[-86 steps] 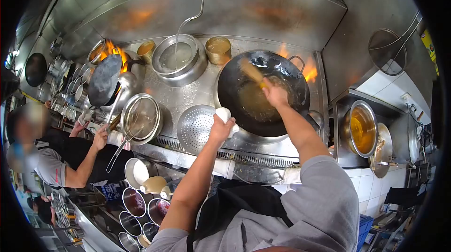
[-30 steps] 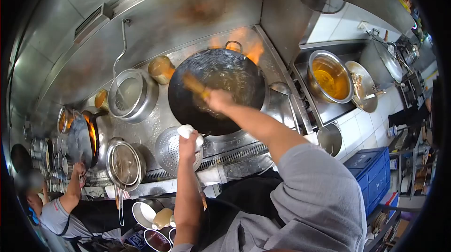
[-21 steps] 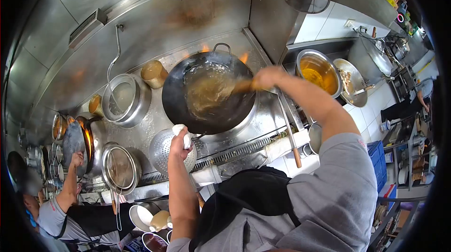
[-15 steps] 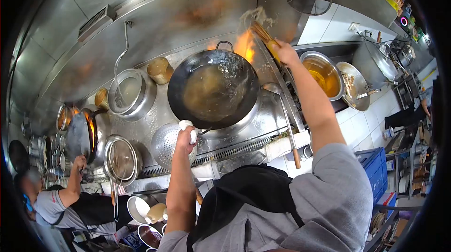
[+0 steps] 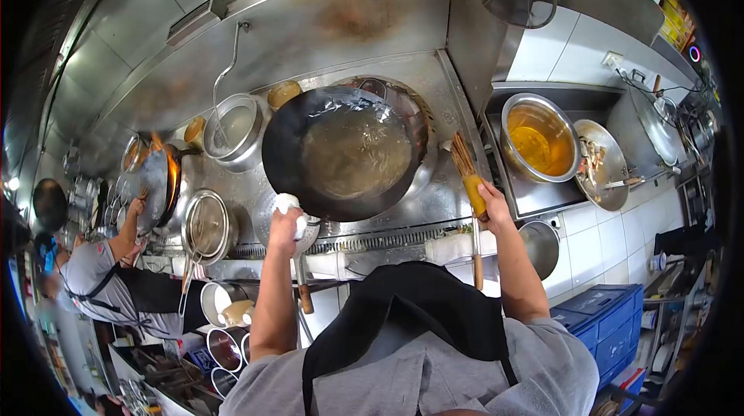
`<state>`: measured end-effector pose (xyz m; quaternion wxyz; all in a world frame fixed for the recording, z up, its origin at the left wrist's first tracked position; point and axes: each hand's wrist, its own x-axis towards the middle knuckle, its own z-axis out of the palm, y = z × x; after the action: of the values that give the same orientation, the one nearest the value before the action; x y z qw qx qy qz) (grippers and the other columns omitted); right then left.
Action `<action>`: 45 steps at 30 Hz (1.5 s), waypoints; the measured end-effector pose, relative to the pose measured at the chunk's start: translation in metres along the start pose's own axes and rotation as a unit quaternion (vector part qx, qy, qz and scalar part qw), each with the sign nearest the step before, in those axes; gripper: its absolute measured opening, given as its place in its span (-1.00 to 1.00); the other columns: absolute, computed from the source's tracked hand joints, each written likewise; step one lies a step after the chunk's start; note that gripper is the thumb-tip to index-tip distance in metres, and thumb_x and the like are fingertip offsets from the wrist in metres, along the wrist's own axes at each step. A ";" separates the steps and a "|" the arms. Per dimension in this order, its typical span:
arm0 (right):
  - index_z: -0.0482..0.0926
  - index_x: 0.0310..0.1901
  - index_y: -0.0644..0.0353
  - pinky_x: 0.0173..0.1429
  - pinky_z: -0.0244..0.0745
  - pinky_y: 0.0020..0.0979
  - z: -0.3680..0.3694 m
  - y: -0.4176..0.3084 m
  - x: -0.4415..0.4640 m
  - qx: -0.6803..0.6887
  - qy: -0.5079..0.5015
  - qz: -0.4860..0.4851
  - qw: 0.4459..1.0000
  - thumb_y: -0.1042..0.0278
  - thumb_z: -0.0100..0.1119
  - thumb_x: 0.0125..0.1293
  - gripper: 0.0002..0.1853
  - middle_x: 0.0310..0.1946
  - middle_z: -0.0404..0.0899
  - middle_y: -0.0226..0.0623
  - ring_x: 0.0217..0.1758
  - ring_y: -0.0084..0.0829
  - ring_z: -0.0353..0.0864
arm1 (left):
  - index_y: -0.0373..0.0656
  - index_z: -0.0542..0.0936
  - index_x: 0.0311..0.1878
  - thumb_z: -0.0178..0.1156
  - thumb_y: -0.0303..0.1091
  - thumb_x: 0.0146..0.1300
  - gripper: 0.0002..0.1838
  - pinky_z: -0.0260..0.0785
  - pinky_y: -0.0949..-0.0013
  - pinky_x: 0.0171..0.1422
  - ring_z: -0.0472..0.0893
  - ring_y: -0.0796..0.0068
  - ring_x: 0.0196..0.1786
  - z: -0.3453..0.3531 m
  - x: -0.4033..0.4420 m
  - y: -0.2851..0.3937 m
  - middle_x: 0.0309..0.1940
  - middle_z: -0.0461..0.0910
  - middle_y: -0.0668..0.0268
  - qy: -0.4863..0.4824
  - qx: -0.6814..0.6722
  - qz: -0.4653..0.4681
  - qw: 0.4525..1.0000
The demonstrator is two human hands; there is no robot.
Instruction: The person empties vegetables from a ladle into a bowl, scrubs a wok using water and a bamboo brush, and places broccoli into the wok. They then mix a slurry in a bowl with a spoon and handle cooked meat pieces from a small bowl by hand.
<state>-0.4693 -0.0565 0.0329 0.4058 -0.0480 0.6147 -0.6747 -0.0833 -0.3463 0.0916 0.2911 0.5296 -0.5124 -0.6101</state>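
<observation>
while gripping a long-bristled brush (image 5: 470, 183) by its yellow handle in the right hand (image 5: 494, 204), with brown bristles aimed toward the back edge of the stove (image 5: 447, 91), near the right edge, clutches a bunched white cloth (image 5: 287, 203) in the closed left hand (image 5: 285, 228), at the near-left rim of a black wok (image 5: 285, 149). sees the wok toward the stove's right end, dull on its left wall, shiny along the far rim, with cloudy brownish liquid (image 5: 355, 156) pooled inside. cannot tell about any wok handle beneath the cloth.
</observation>
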 end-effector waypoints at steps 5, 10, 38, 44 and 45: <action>0.34 0.30 0.10 -0.55 0.43 -0.43 -0.034 0.000 -0.009 -0.012 0.003 0.010 1.000 0.19 0.05 0.41 -0.53 -0.31 0.56 -0.39 -0.47 -0.52 0.49 | -0.28 0.51 -0.11 0.15 -0.37 0.00 -0.66 0.36 0.35 -0.26 0.52 0.47 -0.32 0.006 -0.007 0.014 -0.33 0.54 0.28 0.039 0.052 0.028 0.997; 0.33 0.30 0.07 -0.59 0.41 -0.39 -0.042 -0.003 -0.008 -0.024 -0.031 0.030 0.999 0.14 0.05 0.39 -0.52 -0.34 0.54 -0.36 -0.47 -0.48 0.50 | -0.29 0.53 -0.13 0.16 -0.37 -0.01 -0.66 0.37 0.35 -0.27 0.52 0.49 -0.36 0.031 -0.028 0.044 -0.35 0.56 0.29 0.086 0.101 0.077 0.988; 0.37 0.00 -0.06 -0.65 0.36 -0.32 0.078 0.000 0.068 0.032 -0.089 0.116 0.989 -0.09 -0.04 0.39 -0.66 -0.47 0.50 -0.28 -0.63 -0.32 0.49 | -0.19 0.39 0.07 0.27 -0.24 -0.05 -0.43 0.42 0.00 -0.01 0.58 -0.18 -0.10 0.076 -0.082 0.113 -0.19 0.60 -0.10 0.080 0.376 0.302 0.873; 0.36 -0.03 0.01 -0.54 0.41 -0.37 0.084 -0.090 0.087 0.049 -0.163 0.118 0.978 -0.11 0.04 0.34 -0.62 -0.47 0.50 -0.27 -0.53 -0.36 0.52 | -0.36 0.47 -0.03 0.20 -0.24 0.00 -0.51 0.41 0.12 0.05 0.60 -0.03 -0.05 0.026 -0.002 0.043 -0.17 0.60 -0.12 0.140 0.272 0.186 0.934; 0.35 -0.02 -0.02 -0.53 0.42 -0.37 0.094 -0.107 0.088 0.038 -0.163 0.077 0.983 -0.09 0.06 0.34 -0.63 -0.46 0.50 -0.29 -0.52 -0.37 0.52 | -0.38 0.49 -0.03 0.19 -0.25 0.00 -0.52 0.41 0.16 0.05 0.62 0.02 -0.05 0.027 0.007 0.029 -0.18 0.61 -0.10 0.141 0.197 0.136 0.961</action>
<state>-0.5275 -0.1927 0.1105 0.5527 -0.0949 0.5159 -0.6476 -0.1159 -0.3531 0.1135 0.3299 0.5826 -0.6436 -0.3709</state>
